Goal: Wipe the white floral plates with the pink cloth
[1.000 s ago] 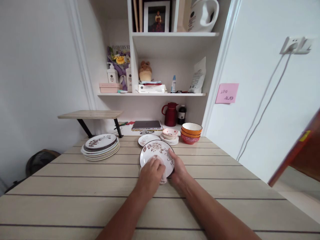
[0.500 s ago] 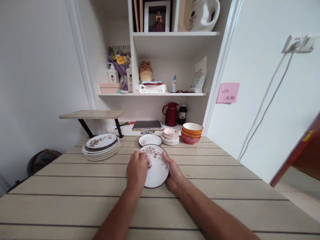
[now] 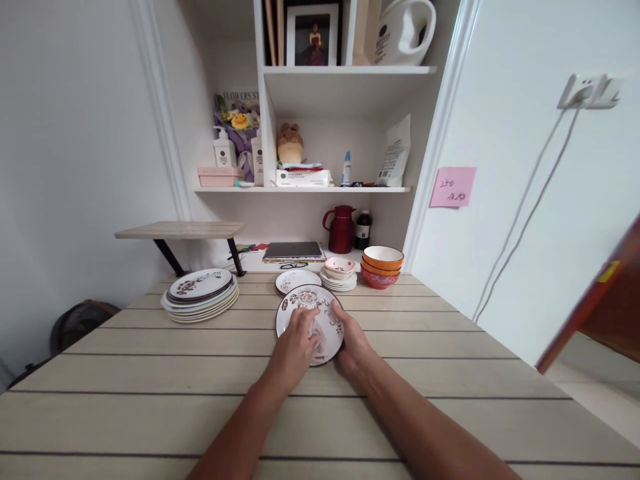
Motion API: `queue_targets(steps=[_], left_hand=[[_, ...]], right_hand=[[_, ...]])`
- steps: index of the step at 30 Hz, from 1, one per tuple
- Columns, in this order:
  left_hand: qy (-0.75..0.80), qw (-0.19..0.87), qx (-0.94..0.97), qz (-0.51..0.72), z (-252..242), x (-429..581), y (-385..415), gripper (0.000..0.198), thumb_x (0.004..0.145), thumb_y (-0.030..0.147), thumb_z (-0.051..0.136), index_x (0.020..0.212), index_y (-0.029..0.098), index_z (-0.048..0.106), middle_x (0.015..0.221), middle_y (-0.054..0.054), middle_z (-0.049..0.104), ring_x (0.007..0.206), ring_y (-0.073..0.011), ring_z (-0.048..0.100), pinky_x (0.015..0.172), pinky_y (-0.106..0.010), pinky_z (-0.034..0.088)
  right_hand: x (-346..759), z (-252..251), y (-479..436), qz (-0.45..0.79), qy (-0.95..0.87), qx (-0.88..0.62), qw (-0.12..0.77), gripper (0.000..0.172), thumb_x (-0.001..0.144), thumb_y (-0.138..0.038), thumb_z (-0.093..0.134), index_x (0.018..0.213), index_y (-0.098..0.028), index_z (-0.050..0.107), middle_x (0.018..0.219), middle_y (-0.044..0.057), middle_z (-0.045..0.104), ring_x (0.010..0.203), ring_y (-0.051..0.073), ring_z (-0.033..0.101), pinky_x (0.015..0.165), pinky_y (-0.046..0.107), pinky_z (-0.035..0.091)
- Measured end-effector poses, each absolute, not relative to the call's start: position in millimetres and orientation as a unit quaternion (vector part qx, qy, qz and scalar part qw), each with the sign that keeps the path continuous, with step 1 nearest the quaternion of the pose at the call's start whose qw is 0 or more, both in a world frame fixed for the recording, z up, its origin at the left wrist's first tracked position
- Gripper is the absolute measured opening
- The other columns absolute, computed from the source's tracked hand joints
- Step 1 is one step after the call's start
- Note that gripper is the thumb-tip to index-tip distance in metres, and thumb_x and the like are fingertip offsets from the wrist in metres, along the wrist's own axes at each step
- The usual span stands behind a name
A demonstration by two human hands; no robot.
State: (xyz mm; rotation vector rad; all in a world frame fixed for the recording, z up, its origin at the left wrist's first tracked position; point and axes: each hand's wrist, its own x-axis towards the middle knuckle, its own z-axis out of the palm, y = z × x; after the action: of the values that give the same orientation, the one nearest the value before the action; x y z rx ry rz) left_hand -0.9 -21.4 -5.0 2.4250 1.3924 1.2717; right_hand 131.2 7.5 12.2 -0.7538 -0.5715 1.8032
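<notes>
My right hand [image 3: 356, 341] grips the right edge of a round white plate [image 3: 326, 319], thumb on top and fingers underneath. The plate has a dark rim and brown flower patterns and is tilted toward me above the table. Across its face lies my left hand [image 3: 297, 348], fingers bent over a thin pale cloth [image 3: 319, 345] pressed on the lower part of the plate. Whether it is fabric or tissue is hard to make out. Just behind is another flowered white plate [image 3: 295, 280] on the table.
To the left stands a stack of plates [image 3: 203, 293] near a small raised shelf [image 3: 180, 230]. At the back right are small dishes [image 3: 340, 275] and stacked orange and red bowls [image 3: 383, 267]. A red jug [image 3: 342, 229], a dark bottle [image 3: 363, 230] and a laptop [image 3: 293, 250] sit behind.
My left hand has slid with the cloth from the plate's left side to the right and lower on its face. The plate has shifted slightly; my right hand keeps its hold.
</notes>
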Motion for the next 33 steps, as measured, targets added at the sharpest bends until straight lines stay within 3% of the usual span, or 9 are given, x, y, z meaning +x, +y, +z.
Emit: queue_targets(steps=[9, 14, 18, 24, 29, 33], left_hand=[[0.434, -0.02, 0.792, 0.43, -7, -3, -20, 0.072, 0.072, 0.01, 0.069, 0.134, 0.027, 0.036, 0.138, -0.012, 0.037, 0.129, -0.0267, 0.04, 0.106, -0.045, 0.039], [0.504, -0.125, 0.755, 0.4, -3, -5, -21, 0.046, 0.076, 0.019, 0.069, 0.119, 0.027, 0.055, 0.125, -0.01, 0.046, 0.109, -0.0252, 0.054, 0.092, -0.042, 0.048], [0.535, -0.105, 0.749, 0.376, -1, -9, -21, 0.024, 0.083, 0.015, 0.056, 0.104, 0.024, 0.061, 0.108, -0.006, 0.054, 0.097, -0.02, 0.057, 0.078, -0.031, 0.051], [0.45, -0.029, 0.82, 0.352, 2, -6, -19, 0.034, 0.081, 0.003, 0.043, 0.1, 0.024, 0.061, 0.103, -0.004, 0.054, 0.094, -0.0159, 0.057, 0.079, -0.026, 0.051], [0.431, -0.099, 0.856, 0.266, 17, 2, -2, 0.029, 0.086, 0.01, 0.044, 0.103, 0.025, 0.061, 0.105, -0.004, 0.056, 0.096, -0.0177, 0.055, 0.077, -0.026, 0.048], [0.444, -0.165, 0.839, 0.267, 27, 5, 25, 0.026, 0.089, 0.017, 0.048, 0.11, 0.025, 0.061, 0.107, -0.004, 0.058, 0.096, -0.019, 0.057, 0.077, -0.028, 0.047]], right_hand=[[143, 18, 17, 0.746, -0.198, -0.306, 0.557, 0.039, 0.085, -0.043, 0.056, 0.107, -0.013, 0.066, 0.101, 0.011, 0.074, 0.089, 0.025, 0.07, 0.085, 0.039, 0.053], [142, 19, 16, 0.759, -0.202, -0.266, 0.559, 0.039, 0.086, -0.043, 0.053, 0.109, -0.014, 0.065, 0.102, 0.011, 0.074, 0.09, 0.026, 0.069, 0.082, 0.041, 0.053], [134, 18, 10, 0.769, -0.216, -0.287, 0.529, 0.041, 0.084, -0.046, 0.056, 0.106, -0.013, 0.066, 0.093, 0.012, 0.075, 0.084, 0.026, 0.07, 0.079, 0.041, 0.054], [131, 15, 12, 0.758, -0.225, -0.305, 0.53, 0.04, 0.083, -0.045, 0.057, 0.101, -0.011, 0.066, 0.085, 0.013, 0.075, 0.078, 0.024, 0.07, 0.075, 0.037, 0.054], [132, 14, 15, 0.752, -0.23, -0.302, 0.539, 0.043, 0.084, -0.048, 0.056, 0.104, -0.011, 0.066, 0.087, 0.01, 0.075, 0.075, 0.022, 0.07, 0.075, 0.035, 0.054], [128, 12, 15, 0.747, -0.218, -0.326, 0.537, 0.042, 0.083, -0.05, 0.057, 0.1, -0.013, 0.067, 0.079, 0.009, 0.075, 0.074, 0.022, 0.07, 0.076, 0.036, 0.054]])
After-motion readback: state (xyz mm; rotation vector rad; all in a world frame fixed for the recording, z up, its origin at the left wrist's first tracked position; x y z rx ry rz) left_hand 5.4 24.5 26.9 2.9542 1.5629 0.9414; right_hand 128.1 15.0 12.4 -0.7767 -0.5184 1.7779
